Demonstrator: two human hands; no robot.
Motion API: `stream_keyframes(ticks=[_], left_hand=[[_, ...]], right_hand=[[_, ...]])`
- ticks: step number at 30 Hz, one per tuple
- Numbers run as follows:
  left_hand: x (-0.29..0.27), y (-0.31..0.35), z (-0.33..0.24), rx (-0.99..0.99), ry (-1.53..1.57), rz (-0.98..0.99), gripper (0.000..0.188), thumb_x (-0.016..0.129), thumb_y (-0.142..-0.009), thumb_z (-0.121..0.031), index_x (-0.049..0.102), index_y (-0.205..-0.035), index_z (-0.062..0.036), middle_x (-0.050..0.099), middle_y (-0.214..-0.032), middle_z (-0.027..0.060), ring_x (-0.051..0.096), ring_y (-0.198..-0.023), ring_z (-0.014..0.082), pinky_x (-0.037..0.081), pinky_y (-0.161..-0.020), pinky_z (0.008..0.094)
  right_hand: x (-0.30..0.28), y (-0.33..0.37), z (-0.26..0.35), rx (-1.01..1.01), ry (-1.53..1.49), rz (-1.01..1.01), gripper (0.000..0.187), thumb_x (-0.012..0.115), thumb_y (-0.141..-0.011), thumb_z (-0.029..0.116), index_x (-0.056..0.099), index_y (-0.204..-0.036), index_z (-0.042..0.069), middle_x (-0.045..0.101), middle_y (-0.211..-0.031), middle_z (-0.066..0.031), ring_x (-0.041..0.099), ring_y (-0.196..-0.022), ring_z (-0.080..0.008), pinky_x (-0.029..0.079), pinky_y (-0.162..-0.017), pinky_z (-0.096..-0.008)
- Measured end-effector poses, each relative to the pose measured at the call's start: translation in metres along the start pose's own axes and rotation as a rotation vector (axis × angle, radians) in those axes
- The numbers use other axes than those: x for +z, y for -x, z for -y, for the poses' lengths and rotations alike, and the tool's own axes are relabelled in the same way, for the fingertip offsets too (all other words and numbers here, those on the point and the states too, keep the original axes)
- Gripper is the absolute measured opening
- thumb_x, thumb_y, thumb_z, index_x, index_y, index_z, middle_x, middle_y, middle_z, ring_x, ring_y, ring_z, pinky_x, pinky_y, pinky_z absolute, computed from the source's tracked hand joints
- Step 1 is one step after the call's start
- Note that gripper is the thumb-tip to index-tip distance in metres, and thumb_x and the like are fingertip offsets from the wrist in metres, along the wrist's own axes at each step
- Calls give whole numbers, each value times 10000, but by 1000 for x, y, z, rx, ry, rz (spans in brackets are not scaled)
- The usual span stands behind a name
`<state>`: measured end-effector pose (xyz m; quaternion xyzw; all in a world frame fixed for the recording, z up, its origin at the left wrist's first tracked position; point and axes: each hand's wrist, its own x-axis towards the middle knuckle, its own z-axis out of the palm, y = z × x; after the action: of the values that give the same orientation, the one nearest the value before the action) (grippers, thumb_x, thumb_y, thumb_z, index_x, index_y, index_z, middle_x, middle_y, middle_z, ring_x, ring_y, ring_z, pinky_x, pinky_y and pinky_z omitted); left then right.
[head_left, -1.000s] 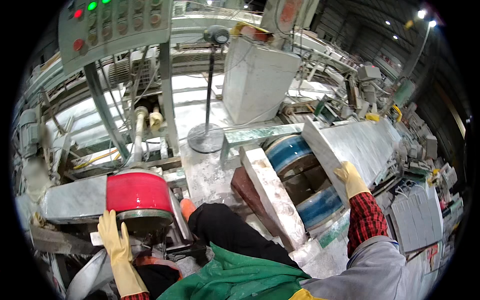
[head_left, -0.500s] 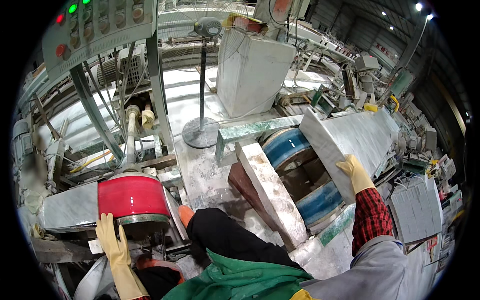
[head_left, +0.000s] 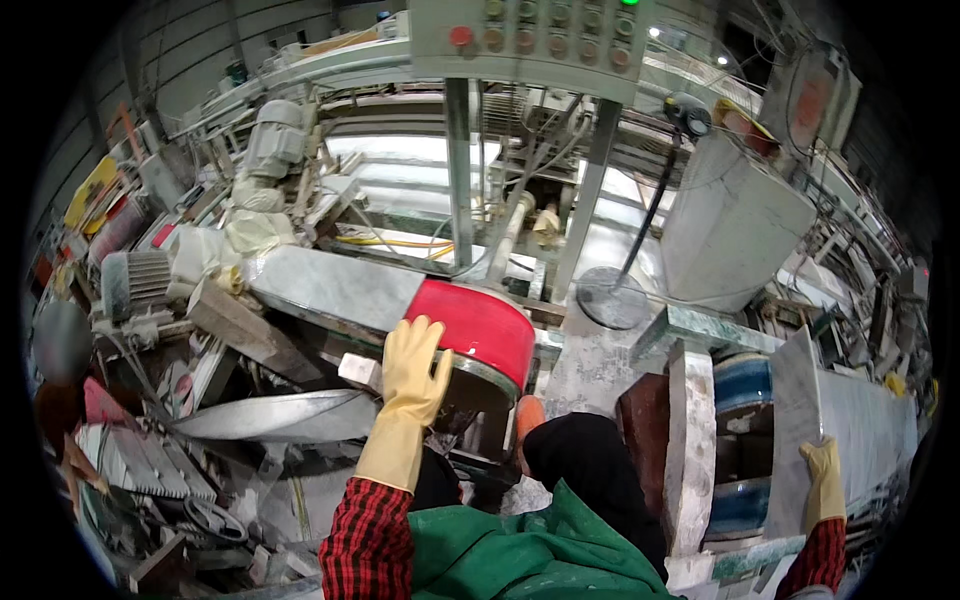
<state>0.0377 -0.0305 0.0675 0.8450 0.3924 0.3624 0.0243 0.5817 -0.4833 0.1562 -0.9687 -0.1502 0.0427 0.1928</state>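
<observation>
My left hand (head_left: 412,385), in a cream rubber glove, lies with fingers spread on the near edge of a glossy red curved drum (head_left: 475,325). Its fingertips reach where the drum meets a long grey-white marbled slab (head_left: 335,288). Over at the right, my gloved right hand (head_left: 824,480) has its fingers closed over the edge of an upright grey stone slab (head_left: 797,420). Beside that slab is a blue curved, hollow piece (head_left: 742,382), flanked by a thick rough white block (head_left: 690,450) and a dark red slab (head_left: 643,430).
A control panel (head_left: 525,38) on metal posts stands ahead. A pedestal fan's round base (head_left: 612,298) rests on the floor near a large pale block (head_left: 740,220). Motors (head_left: 275,140) and loose rubble crowd the left, where another person (head_left: 62,390) is at the edge.
My view has swung left, so the drum, panel and slabs sit further right in the picture. My left hand stays at the red drum, my right at the grey slab.
</observation>
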Motion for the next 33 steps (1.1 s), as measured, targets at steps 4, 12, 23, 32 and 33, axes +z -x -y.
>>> stream_keyframes(ticks=[4,12,23,32,33], left_hand=[[31,2,-46,-235,545,37,542,689,-915,-215,524,-1378,11,523,-1420,207,458,-1341,358,352,-1135,437],[79,-46,-209,-987,1952,480,785,712,-913,-450,352,-1502,-74,536,-1411,111,549,-1253,288,440,-1067,440],[46,-44,-80,-1163,2195,-375,385,472,-1018,-173,454,-1362,-2,563,-1346,176,611,-1184,357,563,-961,540],[55,-16,-8,-1144,2322,-310,399,535,-982,-171,497,-1347,-14,609,-1311,143,635,-1156,312,578,-935,484],[58,-18,-8,-1188,2270,-324,416,551,-989,-221,499,-1350,-20,610,-1314,136,640,-1142,310,580,-922,488]], right_hand=[[10,37,71,-104,-23,-37,359,686,-761,176,707,-1034,-55,727,-840,-140,697,-792,-235,523,-722,-372],[112,54,248,-1132,223,-59,316,692,-803,121,625,-1106,60,695,-814,-161,681,-777,-345,526,-616,-427],[132,130,394,-1665,-251,9,615,798,-662,181,554,-1214,64,630,-1208,-152,590,-1150,-364,494,-959,-436],[209,101,366,31,-1399,602,552,648,-949,147,478,-1465,46,494,-1474,-146,492,-1340,-230,436,-1059,-312],[199,125,360,-120,-1300,638,522,671,-943,201,523,-1416,38,570,-1378,-127,570,-1224,-213,491,-977,-315]])
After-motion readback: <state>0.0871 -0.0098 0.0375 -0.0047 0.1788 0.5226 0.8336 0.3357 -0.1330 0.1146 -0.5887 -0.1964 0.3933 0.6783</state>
